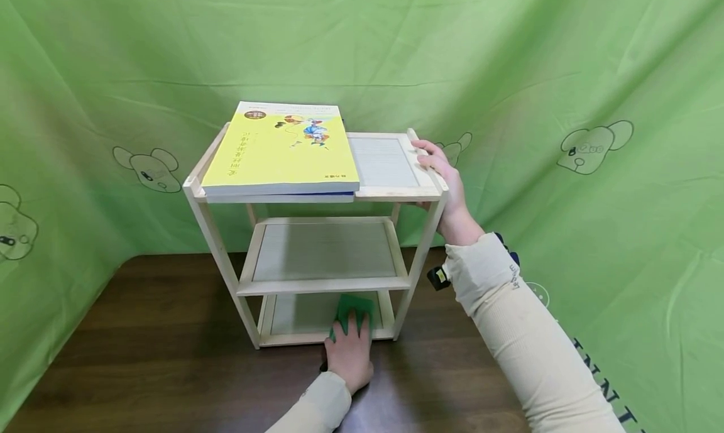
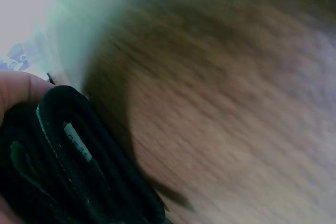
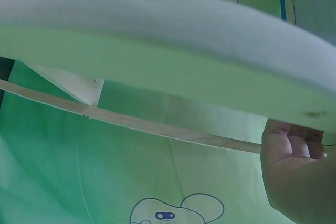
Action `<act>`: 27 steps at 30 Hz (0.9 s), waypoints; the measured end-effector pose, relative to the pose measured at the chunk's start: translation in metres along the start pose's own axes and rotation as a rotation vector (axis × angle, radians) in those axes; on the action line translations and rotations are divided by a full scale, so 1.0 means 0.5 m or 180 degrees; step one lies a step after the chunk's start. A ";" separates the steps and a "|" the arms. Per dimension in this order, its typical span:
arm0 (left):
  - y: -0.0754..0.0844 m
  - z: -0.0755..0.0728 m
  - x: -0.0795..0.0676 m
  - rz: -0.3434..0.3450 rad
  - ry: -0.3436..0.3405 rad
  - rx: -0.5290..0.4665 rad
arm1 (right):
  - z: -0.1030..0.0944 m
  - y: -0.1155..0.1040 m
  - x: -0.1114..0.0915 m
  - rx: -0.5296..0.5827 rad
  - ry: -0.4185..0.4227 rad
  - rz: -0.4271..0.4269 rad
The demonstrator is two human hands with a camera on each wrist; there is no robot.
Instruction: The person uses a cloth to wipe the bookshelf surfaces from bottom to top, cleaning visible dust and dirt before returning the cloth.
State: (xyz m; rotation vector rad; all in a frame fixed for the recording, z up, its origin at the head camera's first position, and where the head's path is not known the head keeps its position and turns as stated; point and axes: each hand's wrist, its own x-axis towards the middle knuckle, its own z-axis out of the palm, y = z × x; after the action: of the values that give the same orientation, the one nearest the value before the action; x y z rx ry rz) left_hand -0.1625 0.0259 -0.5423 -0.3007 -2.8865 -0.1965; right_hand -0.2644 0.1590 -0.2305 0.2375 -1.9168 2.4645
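A pale wooden three-tier shelf rack stands upright in the head view. My right hand grips its top tier at the right side rail, fingers over the rail; the right wrist view shows this hand with bent fingers against the pale frame. Low in front, my left hand presses a green cloth onto the right part of the bottom tier, fingers extended over it. Close up in the left wrist view lies a folded dark fabric piece with a small label; whether it is a strap, I cannot tell.
A yellow-covered book lies on the left of the top tier, on top of at least one more book. The rack stands on a dark wooden surface. A green curtain printed with bear faces hangs behind and at both sides.
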 end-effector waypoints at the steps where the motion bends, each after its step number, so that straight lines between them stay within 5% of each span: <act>1: 0.001 0.000 0.000 0.0008 -0.0013 0.0001 | 0.000 0.000 0.000 0.0000 0.0007 -0.0001; 27: 0.020 -0.011 0.011 0.0122 -0.0047 -0.0254 | -0.002 0.001 0.000 -0.0066 0.0035 -0.0029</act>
State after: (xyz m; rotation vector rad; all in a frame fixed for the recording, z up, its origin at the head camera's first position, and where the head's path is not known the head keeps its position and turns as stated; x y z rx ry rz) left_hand -0.1641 0.0359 -0.5345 -0.3728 -2.8896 -0.3043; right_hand -0.2647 0.1596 -0.2311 0.2315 -1.9314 2.4338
